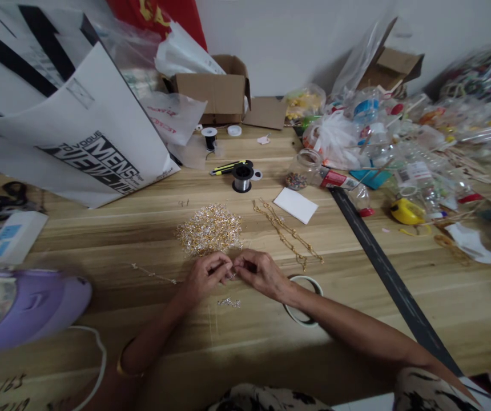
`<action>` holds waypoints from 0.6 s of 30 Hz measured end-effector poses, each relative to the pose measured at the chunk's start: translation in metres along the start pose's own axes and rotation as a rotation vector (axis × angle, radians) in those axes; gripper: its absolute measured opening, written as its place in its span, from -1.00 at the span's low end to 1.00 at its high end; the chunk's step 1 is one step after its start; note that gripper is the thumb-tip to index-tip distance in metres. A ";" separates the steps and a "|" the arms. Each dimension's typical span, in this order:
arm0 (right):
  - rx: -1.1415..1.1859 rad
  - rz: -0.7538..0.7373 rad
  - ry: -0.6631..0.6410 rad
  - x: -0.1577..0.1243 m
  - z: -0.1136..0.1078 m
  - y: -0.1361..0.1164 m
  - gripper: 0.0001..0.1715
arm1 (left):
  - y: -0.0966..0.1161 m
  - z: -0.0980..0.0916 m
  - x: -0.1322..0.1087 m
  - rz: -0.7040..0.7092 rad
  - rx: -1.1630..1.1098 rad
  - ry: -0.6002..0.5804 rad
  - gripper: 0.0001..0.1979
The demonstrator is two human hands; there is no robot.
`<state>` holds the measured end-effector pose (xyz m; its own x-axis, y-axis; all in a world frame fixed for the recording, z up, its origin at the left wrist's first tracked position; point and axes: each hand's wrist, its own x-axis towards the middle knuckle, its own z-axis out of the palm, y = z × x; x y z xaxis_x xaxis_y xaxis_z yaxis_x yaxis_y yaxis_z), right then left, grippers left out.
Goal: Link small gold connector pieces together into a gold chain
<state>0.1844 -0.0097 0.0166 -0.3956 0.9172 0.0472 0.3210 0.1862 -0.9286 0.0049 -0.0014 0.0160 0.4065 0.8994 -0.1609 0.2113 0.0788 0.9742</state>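
Note:
My left hand (206, 278) and my right hand (266, 275) meet fingertip to fingertip just above the wooden table. Both pinch closed around something small and silvery, too small to name. From behind my left hand a thin silver chain (155, 275) trails out to the left across the wood. Directly beyond my fingers lies a heap of small gold and silver jewelry pieces (210, 229). A little cluster of silver pieces (229, 302) sits closer to me, below my hands. Two gold beaded chains (287, 235) stretch out to the right of the heap.
Under my right forearm is a roll of tape (289, 314). Farther back stand a wire spool (242, 178), a utility knife (228, 168) and a jar of beads (299, 174). A white bag (100, 114) and a purple appliance (44, 305) occupy the left; plastic clutter fills the right.

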 end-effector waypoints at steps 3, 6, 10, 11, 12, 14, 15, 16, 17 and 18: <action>0.009 -0.008 0.012 -0.001 0.000 0.000 -0.88 | -0.002 -0.001 0.000 0.007 0.009 -0.006 -0.79; 0.012 -0.004 0.026 -0.001 0.001 0.001 -0.88 | -0.002 -0.001 0.000 0.022 0.033 -0.019 -0.80; 0.001 -0.008 0.046 -0.002 0.002 0.004 -0.88 | -0.003 -0.001 0.001 0.049 0.079 -0.016 -0.83; -0.010 -0.020 0.048 -0.003 0.002 0.004 -0.87 | -0.004 -0.001 0.002 0.054 0.100 -0.011 -0.83; -0.023 -0.039 0.050 -0.003 0.002 0.005 -0.86 | -0.005 -0.001 0.002 0.061 0.127 -0.004 -0.84; -0.052 -0.100 0.054 -0.003 0.001 0.006 -0.85 | -0.006 -0.002 0.002 0.078 0.191 0.005 -0.86; -0.068 -0.133 0.054 -0.003 0.000 0.006 -0.85 | -0.007 -0.002 0.002 0.086 0.224 0.006 -0.87; -0.083 -0.162 0.053 -0.004 -0.001 0.007 -0.84 | -0.007 -0.002 0.001 0.092 0.259 0.001 -0.87; -0.098 -0.186 0.050 -0.004 -0.001 0.007 -0.84 | -0.007 -0.002 0.000 0.095 0.294 -0.008 -0.87; -0.112 -0.205 0.045 -0.004 -0.002 0.008 -0.85 | -0.006 -0.002 0.000 0.097 0.330 -0.021 -0.87</action>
<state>0.1899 -0.0109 0.0097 -0.4247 0.8705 0.2487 0.3327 0.4055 -0.8514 0.0014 -0.0013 0.0104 0.4560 0.8867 -0.0764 0.4459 -0.1533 0.8819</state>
